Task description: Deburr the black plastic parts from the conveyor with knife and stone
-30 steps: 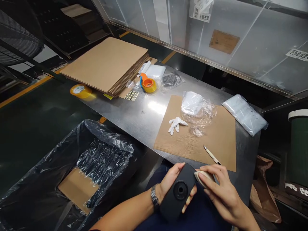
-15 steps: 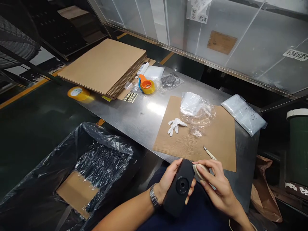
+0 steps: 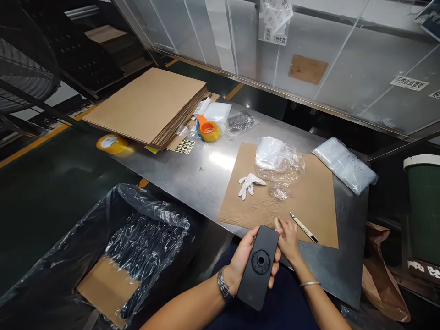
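Observation:
My left hand point(image 3: 240, 256) is wrapped round a flat black rectangular device point(image 3: 252, 289) with a round dial on its upward face. The device tilts slightly, its top end toward the table. Just beyond its upper right corner, my right hand point(image 3: 289, 237) has its fingers closed at a small beige pad point(image 3: 277, 222), low over the brown cardboard sheet point(image 3: 319, 197). Part of the pad and some right fingertips are hidden. To the right of that hand, a craft knife point(image 3: 304, 227) lies on the cardboard. A white glove point(image 3: 252, 184) rests farther back.
Clear plastic bags point(image 3: 280, 160) lie on the cardboard; a wrapped white packet point(image 3: 345, 165) sits at right. Stacked cardboard point(image 3: 147, 103), an orange tape dispenser point(image 3: 207, 128) and a sticker sheet point(image 3: 184, 146) occupy the metal table's point(image 3: 192, 183) left. A black-lined bin point(image 3: 151, 201) stands lower left.
My right hand has moved from the device's side forward to the cardboard with the beige pad. The device has turned to show its dial face more squarely. The whole craft knife is now visible.

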The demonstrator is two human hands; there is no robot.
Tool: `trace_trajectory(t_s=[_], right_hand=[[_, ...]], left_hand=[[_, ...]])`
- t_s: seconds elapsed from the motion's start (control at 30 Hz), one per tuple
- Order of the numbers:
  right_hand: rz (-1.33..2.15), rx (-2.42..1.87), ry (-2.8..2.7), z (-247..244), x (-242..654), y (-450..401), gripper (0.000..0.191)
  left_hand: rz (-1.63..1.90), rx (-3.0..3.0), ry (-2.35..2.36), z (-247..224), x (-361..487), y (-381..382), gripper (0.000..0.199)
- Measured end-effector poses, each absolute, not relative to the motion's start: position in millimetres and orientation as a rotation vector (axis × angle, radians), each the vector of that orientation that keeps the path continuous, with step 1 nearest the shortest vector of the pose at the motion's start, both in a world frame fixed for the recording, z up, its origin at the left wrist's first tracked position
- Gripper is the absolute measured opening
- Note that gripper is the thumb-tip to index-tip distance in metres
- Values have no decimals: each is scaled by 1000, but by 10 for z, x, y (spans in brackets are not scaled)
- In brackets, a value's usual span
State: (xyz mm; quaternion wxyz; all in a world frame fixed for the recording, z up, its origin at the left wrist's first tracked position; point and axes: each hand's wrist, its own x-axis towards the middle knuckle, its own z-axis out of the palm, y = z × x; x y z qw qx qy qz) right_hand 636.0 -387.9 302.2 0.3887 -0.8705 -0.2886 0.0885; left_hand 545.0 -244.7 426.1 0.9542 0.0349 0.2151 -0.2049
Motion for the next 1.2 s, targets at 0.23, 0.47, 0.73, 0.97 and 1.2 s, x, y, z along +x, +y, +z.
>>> trace_trajectory(t_s=[0.23,0.47,0.73,0.97,1.2], right_hand=[[259,-2245,-668,2730,6346,-3869,30],[456,-2118,-581,3600,6276,-4065,31],[685,-1769,-596,4212,5817,-4487,80],[539,-1713,-358,4066,5526,-4592,68],[397,-1525,800,3583,5517,-5510,43]], left_hand=[[-411,167,448,4237,5496,-2494,61],[-387,283,408,4216,5627,-2623,59],[-110,832,300,4272,5660,-2901,55],[54,1432,-149,4237,5688,-3107,50],[-236,1488,292,3940,5792,-3145,50]])
